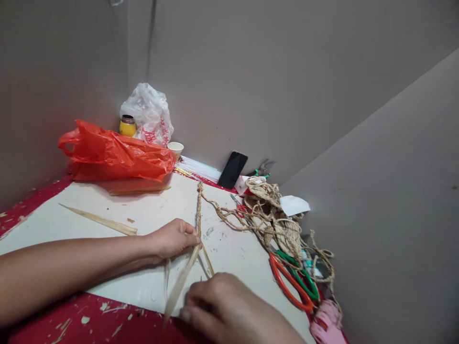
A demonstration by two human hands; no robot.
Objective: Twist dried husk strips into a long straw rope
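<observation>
A braided cord [199, 210] of dried plant fibre stretches over the white board. My left hand [179, 239] pinches its lower end between thumb and fingers. From that pinch a broad pale dried leaf strip [181, 284] hangs toward the board's front edge. A narrower strand [208, 260] slants down to my right hand [222, 306], whose curled fingers close around it; the exact grip is partly hidden. Beyond my left forearm lies a loose dried leaf strip [98, 220]. The finished braid continues rightward into a tangled pile of braided cord [287, 234].
The white board [229, 253] rests on a red cloth [107, 320] strewn with scraps. Orange-and-green-handled scissors [290, 282], small red-handled scissors [242, 209] and a pink item [327, 321] are at right. A phone [233, 170], paper cup [175, 149], red bag [118, 155] and yellow jar [127, 126] stand behind.
</observation>
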